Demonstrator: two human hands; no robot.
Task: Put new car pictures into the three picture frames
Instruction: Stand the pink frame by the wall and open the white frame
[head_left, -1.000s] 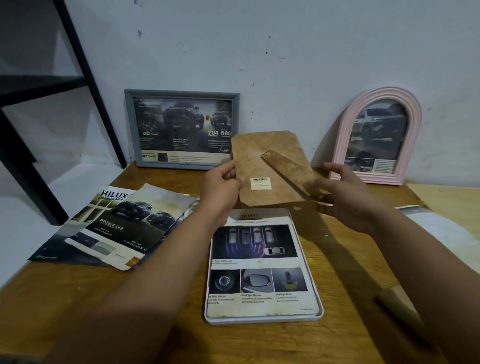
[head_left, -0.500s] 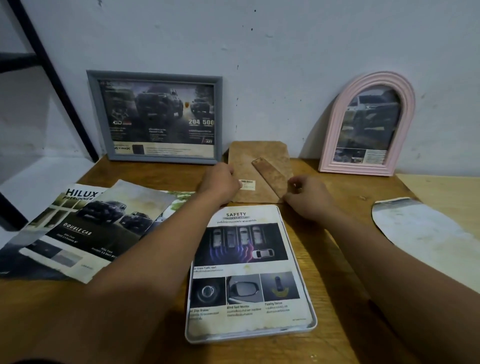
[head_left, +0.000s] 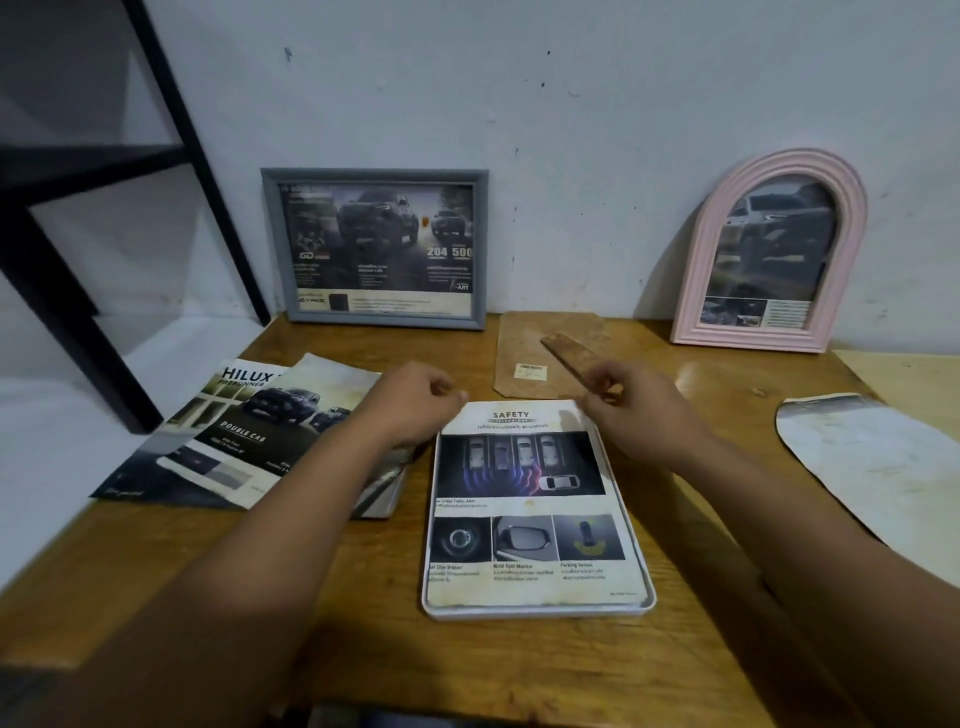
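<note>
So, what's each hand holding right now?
Left hand: curled by the picture corner, grip unclear.
Right hand: curled by its other corner, grip unclear.

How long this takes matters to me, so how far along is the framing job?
Looks done: the gray frame and pink arched frame stand against the wall with car pictures. In hand: the left hand and right hand are at the top corners of the SAFETY sheet lying in the white frame. Left: fit the backing board, lying behind it, and stand the frame up.

Both arms reach forward, apart. The left hand and right hand are palm down, fingers curled in; any grip is hidden.
</note>
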